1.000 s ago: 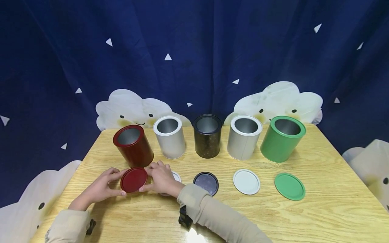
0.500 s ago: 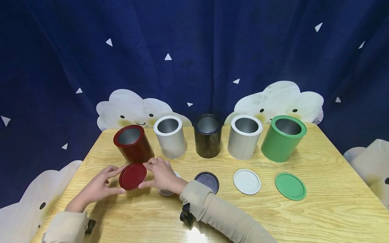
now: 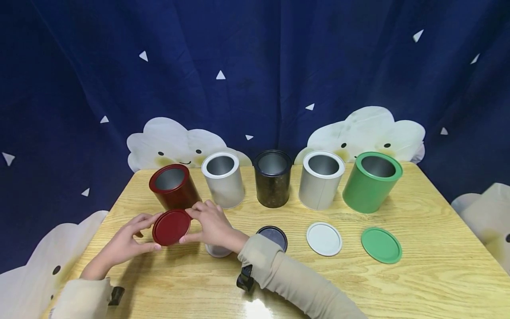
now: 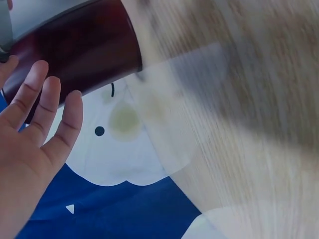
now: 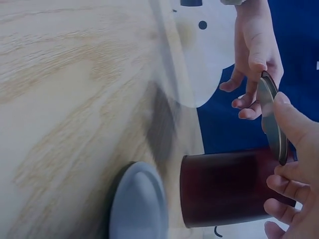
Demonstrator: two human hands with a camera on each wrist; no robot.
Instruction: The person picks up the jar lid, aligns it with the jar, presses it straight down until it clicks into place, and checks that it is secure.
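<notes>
A round dark red lid (image 3: 171,227) is pinched at its edges between both hands, raised off the table in the right wrist view, where its metallic underside shows. My left hand (image 3: 126,239) grips the left edge with thumb and fingertips. On the opposite edge, my right hand (image 3: 211,227) pinches it the same way. Just behind the lid stands the open dark red can (image 3: 179,190), also seen beside the left hand (image 4: 35,144) in the left wrist view. Beneath my right hand lies a white lid (image 3: 218,251), partly hidden by it.
Along the back of the wooden table (image 3: 191,292) stand a white can (image 3: 227,188), a black can (image 3: 272,188), another white can (image 3: 318,188) and a green can (image 3: 366,190), all open. In front lie a black lid (image 3: 275,237), a white lid (image 3: 324,239) and a green lid (image 3: 381,245).
Both hands have lifted the red lid and carried it slightly left and toward the red can. More of the white lid under the right hand shows. The cans have not moved.
</notes>
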